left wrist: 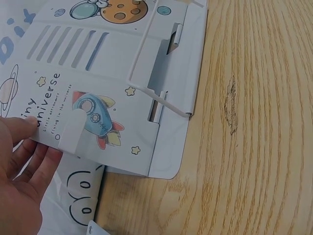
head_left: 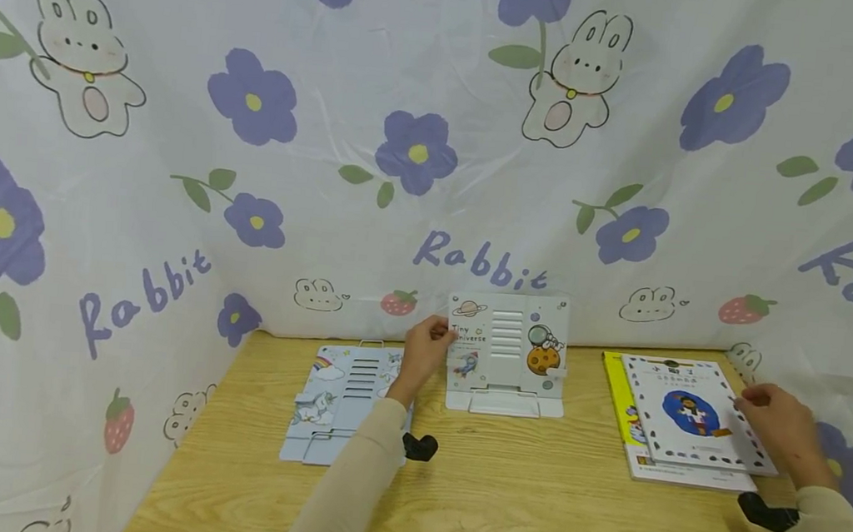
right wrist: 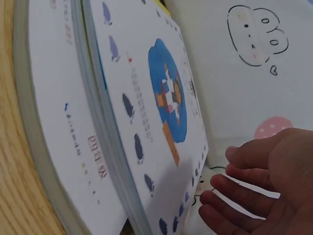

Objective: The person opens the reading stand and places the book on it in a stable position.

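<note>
A white metal book stand [head_left: 506, 347] with a "Tiny Universe" space print stands upright by the back curtain. My left hand [head_left: 426, 345] grips its left edge; in the left wrist view the thumb presses the printed face beside the rocket [left wrist: 93, 117] and the fingers lie behind the edge. At the right, my right hand [head_left: 782, 423] hovers beside the right edge of a white picture book [head_left: 686, 412] with a blue oval picture. In the right wrist view its fingers are loosely bent and hold nothing. Under that book lies a yellow and white book [head_left: 620, 402].
A second, pale blue book stand [head_left: 325, 408] with a unicorn print lies on the wooden table [head_left: 528, 499], partly behind my left forearm. A printed rabbit curtain [head_left: 326, 208] hangs at the back and both sides. Black straps [head_left: 766, 513] stick out near each wrist.
</note>
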Demonstrator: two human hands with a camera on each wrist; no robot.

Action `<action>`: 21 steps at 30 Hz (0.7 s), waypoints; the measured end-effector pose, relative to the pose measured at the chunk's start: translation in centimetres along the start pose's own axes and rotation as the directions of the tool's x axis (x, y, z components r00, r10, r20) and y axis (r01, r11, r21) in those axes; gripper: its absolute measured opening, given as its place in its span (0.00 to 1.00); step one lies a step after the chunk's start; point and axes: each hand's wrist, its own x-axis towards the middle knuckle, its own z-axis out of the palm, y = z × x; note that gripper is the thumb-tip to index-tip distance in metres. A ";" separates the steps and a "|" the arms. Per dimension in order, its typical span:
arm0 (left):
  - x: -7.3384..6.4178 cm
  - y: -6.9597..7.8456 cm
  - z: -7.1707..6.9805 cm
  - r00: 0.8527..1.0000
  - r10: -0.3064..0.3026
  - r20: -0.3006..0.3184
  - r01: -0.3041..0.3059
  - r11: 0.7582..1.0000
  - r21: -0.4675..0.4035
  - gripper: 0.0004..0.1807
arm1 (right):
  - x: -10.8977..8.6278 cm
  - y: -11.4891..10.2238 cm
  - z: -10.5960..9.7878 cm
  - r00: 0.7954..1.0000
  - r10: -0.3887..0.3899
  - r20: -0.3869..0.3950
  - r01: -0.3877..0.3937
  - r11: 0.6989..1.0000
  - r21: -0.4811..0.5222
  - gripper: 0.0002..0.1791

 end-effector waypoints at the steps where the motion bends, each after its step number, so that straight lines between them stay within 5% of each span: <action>1: 0.0 0.0 0.0 1.000 -0.002 -0.001 0.002 1.000 0.000 0.09 | 0.1 0.2 0.0 1.000 0.015 0.022 -0.015 1.000 -0.003 0.28; 12: 0.0 -0.1 0.0 1.000 -0.022 0.004 0.022 1.000 0.010 0.08 | 1.5 1.7 0.3 0.978 0.047 0.205 -0.016 0.988 -0.150 0.53; 21: -0.5 0.0 -0.3 1.000 -0.029 0.009 0.029 1.000 0.012 0.09 | 2.0 1.8 0.8 0.972 0.000 0.235 0.028 0.992 -0.119 0.42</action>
